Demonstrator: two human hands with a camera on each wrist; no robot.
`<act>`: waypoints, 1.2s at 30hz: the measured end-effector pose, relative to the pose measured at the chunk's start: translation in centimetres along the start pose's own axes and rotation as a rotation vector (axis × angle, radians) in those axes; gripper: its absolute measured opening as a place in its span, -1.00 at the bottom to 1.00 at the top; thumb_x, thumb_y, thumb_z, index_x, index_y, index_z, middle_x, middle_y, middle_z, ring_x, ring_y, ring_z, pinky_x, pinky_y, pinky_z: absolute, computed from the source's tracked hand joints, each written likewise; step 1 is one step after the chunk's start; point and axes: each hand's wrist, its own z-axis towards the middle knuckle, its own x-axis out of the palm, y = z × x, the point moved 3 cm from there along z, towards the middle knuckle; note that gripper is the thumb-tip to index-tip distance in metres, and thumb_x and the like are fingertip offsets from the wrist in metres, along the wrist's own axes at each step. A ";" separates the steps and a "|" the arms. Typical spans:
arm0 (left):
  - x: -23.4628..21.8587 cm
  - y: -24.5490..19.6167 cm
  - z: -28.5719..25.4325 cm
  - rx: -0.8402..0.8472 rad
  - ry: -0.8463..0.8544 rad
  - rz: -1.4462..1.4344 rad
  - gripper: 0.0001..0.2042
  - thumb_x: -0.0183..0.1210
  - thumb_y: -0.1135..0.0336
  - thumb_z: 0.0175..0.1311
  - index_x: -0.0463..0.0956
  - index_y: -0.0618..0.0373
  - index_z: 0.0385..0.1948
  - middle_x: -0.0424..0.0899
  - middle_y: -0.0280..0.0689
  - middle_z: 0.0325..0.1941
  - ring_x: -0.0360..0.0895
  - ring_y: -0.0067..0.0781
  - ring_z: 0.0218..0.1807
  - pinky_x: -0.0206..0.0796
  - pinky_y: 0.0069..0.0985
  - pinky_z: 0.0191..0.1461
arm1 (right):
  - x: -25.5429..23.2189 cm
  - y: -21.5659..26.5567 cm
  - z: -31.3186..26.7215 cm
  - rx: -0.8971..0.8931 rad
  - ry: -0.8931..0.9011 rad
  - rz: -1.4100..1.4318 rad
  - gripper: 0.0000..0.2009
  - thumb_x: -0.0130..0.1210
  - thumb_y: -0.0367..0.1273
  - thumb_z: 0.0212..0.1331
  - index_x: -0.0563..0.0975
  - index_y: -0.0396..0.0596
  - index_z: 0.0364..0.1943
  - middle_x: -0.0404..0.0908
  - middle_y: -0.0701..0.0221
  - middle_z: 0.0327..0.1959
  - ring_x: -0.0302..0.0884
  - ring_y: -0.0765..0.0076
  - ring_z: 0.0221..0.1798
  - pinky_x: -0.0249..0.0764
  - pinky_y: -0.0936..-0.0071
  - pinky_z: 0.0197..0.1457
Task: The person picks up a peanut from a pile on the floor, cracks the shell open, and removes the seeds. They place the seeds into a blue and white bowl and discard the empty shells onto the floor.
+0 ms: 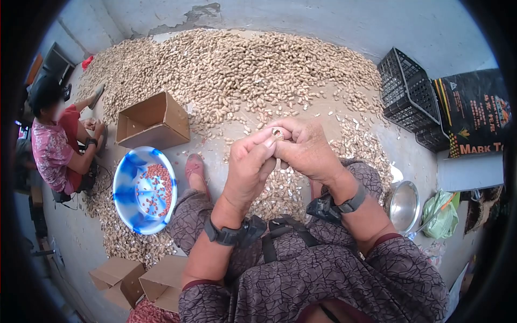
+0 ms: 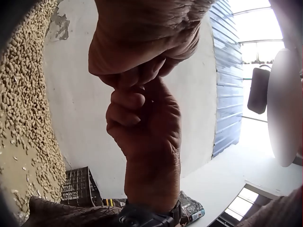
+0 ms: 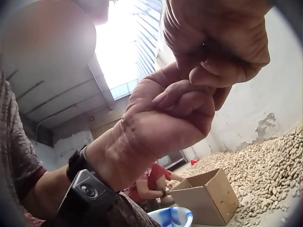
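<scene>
- Head view: both hands meet above the lap. Left hand [image 1: 249, 167] and right hand [image 1: 307, 151] pinch one peanut [image 1: 278, 133] between thumbs and forefingers; the fingers of both are curled tight around it. The shell appears cracked open at the top, with its inside showing.
- Head view, surroundings: a large heap of unshelled peanuts [image 1: 237, 70] covers the floor ahead. A blue and white bowl [image 1: 123, 189] to the left holds a thin layer of reddish kernels [image 1: 156, 185], well apart from the hands. A cardboard box [image 1: 152, 121] lies open beyond the bowl. A metal bowl [image 1: 404, 205] sits to the right, near a black crate [image 1: 406, 89]. A second person [image 1: 54, 145] sits at the far left.
- Left wrist view: the right hand [image 2: 147, 142] rises from below, and the left hand's fingers [image 2: 151, 42] close against it from above. The peanut is hidden inside the grip.
- Right wrist view: the left hand [image 3: 165, 123] is clenched against the right hand's fingers [image 3: 213, 42]. The peanut cannot be seen. The cardboard box [image 3: 208, 196] and the heap [image 3: 274, 161] lie behind.
- Progress, as a judgement: shelling stands at an early stage. The bowl holds few kernels, while the heap remains very large. The current nut is split but not yet emptied.
</scene>
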 end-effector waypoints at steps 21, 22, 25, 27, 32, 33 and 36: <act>0.5 0.0 0.2 0.273 -0.277 0.482 -0.78 -0.16 0.43 0.25 0.46 0.31 -0.25 0.42 -0.43 -0.62 0.28 -0.75 -0.58 0.16 -0.76 -0.50 | -0.4 -0.6 0.4 0.175 0.112 0.488 -0.79 0.03 -0.28 0.09 0.49 -0.15 -0.51 0.44 0.53 -0.68 0.25 0.81 -0.72 0.08 0.88 -0.76; 0.6 0.0 0.3 0.290 -0.289 0.446 -0.79 -0.18 0.44 0.25 0.45 0.31 -0.28 0.42 -0.42 -0.63 0.29 -0.73 -0.59 0.18 -0.76 -0.51 | -0.2 -1.1 0.4 0.192 0.095 0.529 -0.81 0.02 -0.31 0.10 0.49 -0.14 -0.52 0.44 0.53 -0.69 0.25 0.81 -0.73 0.08 0.87 -0.76; 0.5 0.8 0.6 0.329 -0.349 0.425 -0.81 -0.21 0.46 0.26 0.42 0.30 -0.35 0.40 -0.41 -0.64 0.31 -0.71 -0.59 0.19 -0.74 -0.51 | 0.1 -1.7 0.5 0.206 0.058 0.565 -0.83 0.01 -0.34 0.10 0.48 -0.12 -0.55 0.44 0.54 -0.69 0.25 0.80 -0.73 0.09 0.87 -0.77; 0.5 1.2 0.6 0.339 -0.381 0.443 -0.81 -0.21 0.46 0.25 0.42 0.29 -0.37 0.40 -0.40 -0.64 0.31 -0.70 -0.59 0.19 -0.72 -0.51 | 0.3 -1.8 0.5 0.205 0.039 0.560 -0.84 0.02 -0.35 0.09 0.48 -0.11 -0.57 0.43 0.55 -0.70 0.25 0.80 -0.73 0.09 0.87 -0.77; -0.1 1.6 0.4 0.362 -0.482 0.588 -0.80 -0.22 0.46 0.23 0.42 0.28 -0.39 0.40 -0.39 -0.65 0.31 -0.69 -0.60 0.18 -0.67 -0.52 | 0.9 -1.7 0.2 0.238 -0.053 0.472 -0.82 0.03 -0.36 0.06 0.46 -0.12 -0.62 0.42 0.53 -0.70 0.24 0.77 -0.74 0.10 0.82 -0.75; -0.1 1.6 0.4 0.335 -0.496 0.561 -0.80 -0.22 0.45 0.22 0.43 0.28 -0.40 0.39 -0.39 -0.66 0.29 -0.69 -0.60 0.17 -0.66 -0.53 | 1.1 -1.4 0.1 0.241 -0.050 0.471 -0.82 0.03 -0.36 0.06 0.46 -0.12 -0.62 0.42 0.53 -0.70 0.24 0.77 -0.74 0.10 0.82 -0.75; -0.7 2.3 0.4 0.267 -0.520 0.442 -0.78 -0.24 0.43 0.21 0.43 0.28 -0.41 0.38 -0.40 -0.67 0.27 -0.69 -0.60 0.14 -0.66 -0.54 | 1.4 -1.0 -0.2 0.240 -0.115 0.415 -0.83 0.03 -0.37 0.06 0.48 -0.17 -0.58 0.42 0.52 -0.70 0.24 0.76 -0.73 0.10 0.81 -0.73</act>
